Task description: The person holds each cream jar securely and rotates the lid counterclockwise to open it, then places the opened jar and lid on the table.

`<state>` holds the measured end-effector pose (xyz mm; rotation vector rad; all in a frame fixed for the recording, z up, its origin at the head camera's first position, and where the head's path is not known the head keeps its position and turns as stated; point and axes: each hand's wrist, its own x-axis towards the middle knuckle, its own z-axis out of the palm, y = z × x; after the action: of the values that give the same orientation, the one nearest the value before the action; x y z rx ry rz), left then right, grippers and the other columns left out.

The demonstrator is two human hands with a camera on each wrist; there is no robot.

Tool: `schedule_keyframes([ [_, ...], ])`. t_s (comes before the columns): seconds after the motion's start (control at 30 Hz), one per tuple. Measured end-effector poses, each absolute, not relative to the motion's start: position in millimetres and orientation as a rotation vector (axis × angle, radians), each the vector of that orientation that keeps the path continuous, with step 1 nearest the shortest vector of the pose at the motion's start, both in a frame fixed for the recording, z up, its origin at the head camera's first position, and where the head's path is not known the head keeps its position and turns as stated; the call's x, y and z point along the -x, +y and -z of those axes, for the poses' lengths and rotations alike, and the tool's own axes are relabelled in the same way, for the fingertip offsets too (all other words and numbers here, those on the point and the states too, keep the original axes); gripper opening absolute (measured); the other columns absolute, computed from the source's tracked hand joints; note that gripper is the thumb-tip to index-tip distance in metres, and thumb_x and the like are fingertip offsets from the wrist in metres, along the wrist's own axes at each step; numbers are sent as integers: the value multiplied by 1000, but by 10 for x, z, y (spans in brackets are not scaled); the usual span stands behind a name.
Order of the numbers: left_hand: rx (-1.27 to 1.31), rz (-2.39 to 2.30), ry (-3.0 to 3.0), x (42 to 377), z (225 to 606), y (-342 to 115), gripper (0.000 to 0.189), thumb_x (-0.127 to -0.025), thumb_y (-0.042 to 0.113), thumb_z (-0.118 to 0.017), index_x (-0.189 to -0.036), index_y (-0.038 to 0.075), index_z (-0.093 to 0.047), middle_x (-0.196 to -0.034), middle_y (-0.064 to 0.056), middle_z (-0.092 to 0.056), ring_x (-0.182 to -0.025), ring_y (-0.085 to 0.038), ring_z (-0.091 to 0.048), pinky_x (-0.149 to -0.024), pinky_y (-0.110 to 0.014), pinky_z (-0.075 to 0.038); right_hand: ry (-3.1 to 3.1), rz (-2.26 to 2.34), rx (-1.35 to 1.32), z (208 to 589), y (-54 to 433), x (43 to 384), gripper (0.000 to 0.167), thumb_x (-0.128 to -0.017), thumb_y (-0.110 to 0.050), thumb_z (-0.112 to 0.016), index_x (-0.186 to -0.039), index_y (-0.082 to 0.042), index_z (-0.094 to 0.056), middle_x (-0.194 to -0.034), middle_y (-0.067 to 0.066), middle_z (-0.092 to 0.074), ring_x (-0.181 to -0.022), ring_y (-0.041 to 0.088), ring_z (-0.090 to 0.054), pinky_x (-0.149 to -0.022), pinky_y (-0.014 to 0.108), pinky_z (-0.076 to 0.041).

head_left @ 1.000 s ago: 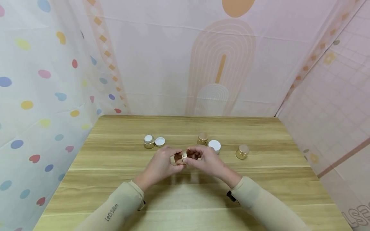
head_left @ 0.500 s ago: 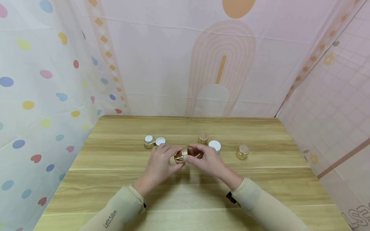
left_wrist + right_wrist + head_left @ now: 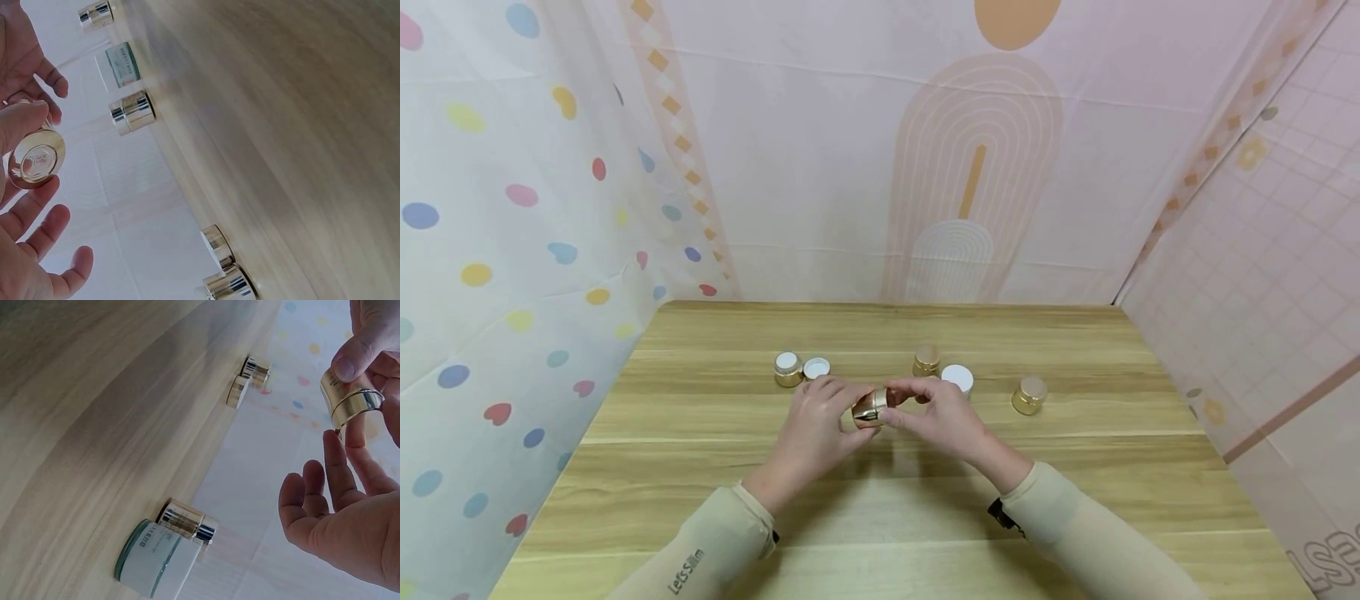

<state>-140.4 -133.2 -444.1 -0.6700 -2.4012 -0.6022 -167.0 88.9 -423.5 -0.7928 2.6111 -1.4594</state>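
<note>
In the head view a shiny gold cosmetic jar (image 3: 867,408) is held on its side above the table's middle. My left hand (image 3: 814,421) grips its base end between thumb and fingers. At the other end, my right hand (image 3: 946,418) pinches the gold lid, with thumb and forefinger. The left wrist view shows the round bottom of this jar (image 3: 39,161) facing the camera. A seam between body and lid is visible on the jar (image 3: 351,403) in the right wrist view, where the right hand's other fingers are spread away.
Back left stand a gold jar with a white top (image 3: 787,369) and an upturned lid (image 3: 816,368) beside it. Behind the right hand are a gold jar (image 3: 927,361) and a white jar (image 3: 957,378). Another gold jar (image 3: 1029,395) stands farther right on the wooden table (image 3: 865,533).
The held jar has turned a little in the hands, and its shine has shifted. My left hand's back has rolled slightly upward. The right hand's fingers have shifted slightly; the standing jars stay put.
</note>
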Motion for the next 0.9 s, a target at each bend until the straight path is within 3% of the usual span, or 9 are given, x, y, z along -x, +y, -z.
schedule_keyframes([
  [0.17,653,613,-2416,1402,4459,-1334,49,-72,25,-99,-114,13,-78,-107,-5,-82,-105,-32,-70,-94,-62,-52,2625,1427,782,4246,889,1663,43,-95,-31,-82,-132,-9,-75,-112,3,-82,-110,22,-73,-97,54,-56],
  [0.4,624,597,-2418,1396,4492,-1330,52,-70,28,-100,-116,15,-79,-106,-4,-82,-104,-29,-70,-93,-57,-50,2573,1435,674,4285,894,1683,35,-98,-35,-79,-124,-11,-79,-104,1,-81,-95,11,-68,-78,25,-54],
  [0.67,627,607,-2406,1431,4474,-1310,50,-70,27,-100,-114,17,-79,-109,-4,-79,-103,-29,-68,-92,-56,-50,2544,1454,671,4299,914,1728,33,-97,-33,-80,-122,-13,-79,-103,-1,-80,-95,11,-67,-75,23,-53],
  [0.9,618,579,-2414,1400,4473,-1309,51,-69,29,-101,-113,16,-79,-108,-4,-80,-103,-29,-66,-90,-54,-48,2535,1405,701,4261,925,1723,44,-97,-36,-80,-131,-8,-75,-111,2,-80,-104,13,-70,-86,28,-54],
])
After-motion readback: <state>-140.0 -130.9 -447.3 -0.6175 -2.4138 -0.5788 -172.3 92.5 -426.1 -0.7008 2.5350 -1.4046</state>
